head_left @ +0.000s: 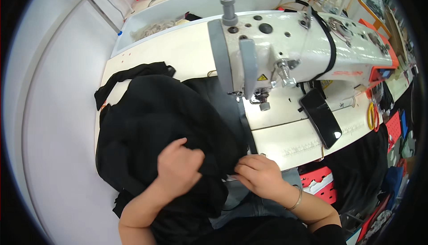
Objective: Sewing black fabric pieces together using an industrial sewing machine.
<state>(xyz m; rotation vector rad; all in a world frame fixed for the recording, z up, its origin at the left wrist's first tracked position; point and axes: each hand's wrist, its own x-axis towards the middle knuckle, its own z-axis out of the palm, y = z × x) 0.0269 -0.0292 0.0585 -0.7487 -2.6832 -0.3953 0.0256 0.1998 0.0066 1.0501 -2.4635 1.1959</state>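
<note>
A large heap of black cloth (147,115), probably a garment, lies bunched over the left part of the sewing table and hangs down toward my lap. My left hand (180,164) is over the middle of it, slightly blurred, with its fingers curled in; what they hold, if anything, is hidden. My right hand (260,176) pinches the cloth's edge at the table's front, where a small whitish bit shows by the fingertips. A flat dark strip of the cloth runs up from there to the needle area of the white sewing machine (285,35).
A black phone (321,118) lies on the table (285,140) right of the needle. Scissors with yellow and red handles (373,115) hang at the right edge. Behind stands a pale trough (196,8) with scraps. A white wall (58,124) closes the left side. Red perforated plastic (327,193) is below right.
</note>
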